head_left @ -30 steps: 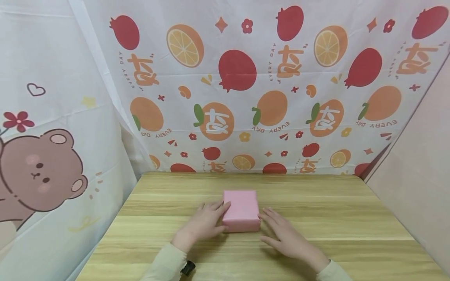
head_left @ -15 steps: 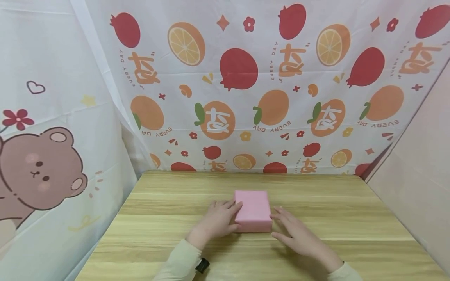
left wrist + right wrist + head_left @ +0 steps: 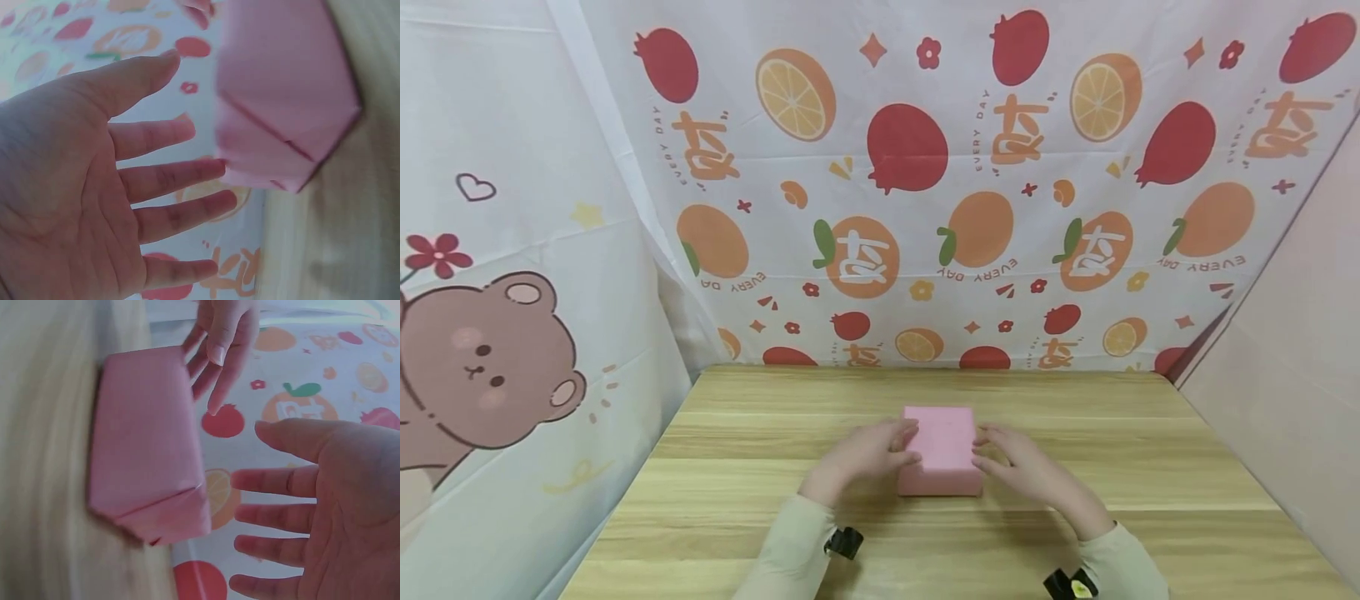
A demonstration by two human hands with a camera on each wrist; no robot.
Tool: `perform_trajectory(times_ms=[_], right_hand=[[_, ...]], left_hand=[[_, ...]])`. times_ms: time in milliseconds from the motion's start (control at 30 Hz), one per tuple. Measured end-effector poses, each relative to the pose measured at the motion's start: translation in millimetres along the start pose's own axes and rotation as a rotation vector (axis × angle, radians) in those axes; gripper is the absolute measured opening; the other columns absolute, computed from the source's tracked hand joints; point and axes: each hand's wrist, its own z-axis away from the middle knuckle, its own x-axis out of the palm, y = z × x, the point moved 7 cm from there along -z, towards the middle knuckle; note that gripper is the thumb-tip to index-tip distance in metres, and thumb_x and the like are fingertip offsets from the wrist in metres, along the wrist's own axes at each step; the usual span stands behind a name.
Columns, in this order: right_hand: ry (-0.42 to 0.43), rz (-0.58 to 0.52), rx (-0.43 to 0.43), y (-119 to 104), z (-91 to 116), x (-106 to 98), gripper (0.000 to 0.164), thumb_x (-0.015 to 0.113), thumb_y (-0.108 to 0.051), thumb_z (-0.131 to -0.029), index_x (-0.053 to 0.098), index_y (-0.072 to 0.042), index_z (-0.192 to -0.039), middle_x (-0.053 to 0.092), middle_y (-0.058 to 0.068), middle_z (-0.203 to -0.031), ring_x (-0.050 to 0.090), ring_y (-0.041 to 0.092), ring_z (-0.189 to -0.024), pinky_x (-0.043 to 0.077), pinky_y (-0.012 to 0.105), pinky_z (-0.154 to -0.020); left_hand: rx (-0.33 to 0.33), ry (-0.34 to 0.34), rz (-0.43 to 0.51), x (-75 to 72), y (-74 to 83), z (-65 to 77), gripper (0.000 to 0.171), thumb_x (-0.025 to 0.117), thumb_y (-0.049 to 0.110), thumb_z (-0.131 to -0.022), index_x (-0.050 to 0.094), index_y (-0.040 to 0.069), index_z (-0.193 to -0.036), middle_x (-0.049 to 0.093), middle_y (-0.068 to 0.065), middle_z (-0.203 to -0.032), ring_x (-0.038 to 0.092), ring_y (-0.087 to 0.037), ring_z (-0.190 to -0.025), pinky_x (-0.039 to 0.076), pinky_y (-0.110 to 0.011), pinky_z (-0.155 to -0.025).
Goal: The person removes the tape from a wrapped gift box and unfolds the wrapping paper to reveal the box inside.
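Note:
A pink paper-wrapped box [image 3: 938, 446] lies flat on the wooden table, with folded flaps showing on its end in both wrist views. My left hand [image 3: 868, 454] is at the box's upper left edge, fingers spread and relaxed. On the opposite side, my right hand [image 3: 1026, 467] is beside the right edge with its fingers extended. In the left wrist view, the left palm [image 3: 69, 169] faces the box [image 3: 281, 81] with straight fingers. The right wrist view has the right hand [image 3: 337, 506] raised apart from the box [image 3: 147, 437].
The wood-grain table [image 3: 760, 517] extends around the box. Behind it hangs a white cloth [image 3: 955, 167] printed with fruit, and a bear-print curtain [image 3: 482, 367] is on the left. A plain pale wall [image 3: 1292, 358] borders the right side. Each wrist bears a dark strap.
The box slid right with both hands, then stayed nearly in place. Since half a second ago both hands have lifted from the lower sides toward the box's top edges.

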Motion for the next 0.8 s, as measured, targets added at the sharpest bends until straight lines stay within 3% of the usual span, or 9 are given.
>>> perform_trajectory(times_ms=[167,367,633,800], right_hand=[[0.047,-0.114,0.116,5.2,-15.0,-5.7,0.047,0.059,-0.029,-0.097,0.053,-0.004,-0.136,0.051,0.019,-0.142,0.044,0.04,-0.135,0.038,0.058,-0.109],[0.156,-0.267,0.256,24.6,-22.5,-13.3,0.053,0.055,-0.029,-0.099,0.043,-0.003,-0.143,0.044,0.022,-0.148,0.042,0.043,-0.136,0.039,0.058,-0.108],[0.215,-0.407,0.408,54.9,-22.8,-0.7,0.056,0.052,-0.036,-0.1,0.043,-0.003,-0.144,0.048,0.024,-0.145,0.048,0.042,-0.131,0.04,0.054,-0.109],[0.184,-0.465,0.439,63.0,-23.4,22.9,0.051,0.053,-0.027,-0.1,0.044,0.002,-0.141,0.055,0.026,-0.135,0.057,0.041,-0.119,0.054,0.047,-0.092]], left_hand=[[-0.029,0.076,0.205,-16.7,-8.7,-3.0,0.058,0.061,0.034,-0.096,0.045,0.009,-0.145,0.049,-0.016,-0.146,0.047,-0.035,-0.135,0.038,-0.052,-0.112],[-0.104,0.207,0.326,-23.9,-25.7,-4.8,0.052,0.059,0.032,-0.097,0.049,0.007,-0.142,0.052,-0.023,-0.141,0.049,-0.043,-0.13,0.043,-0.055,-0.106],[-0.227,0.235,0.508,-6.5,-38.2,-8.5,0.058,0.056,0.033,-0.098,0.042,0.003,-0.145,0.047,-0.029,-0.143,0.05,-0.047,-0.128,0.042,-0.056,-0.105],[-0.274,0.207,0.618,8.3,-44.3,-9.5,0.059,0.056,0.032,-0.098,0.041,-0.002,-0.144,0.052,-0.029,-0.137,0.059,-0.04,-0.117,0.05,-0.05,-0.098]])
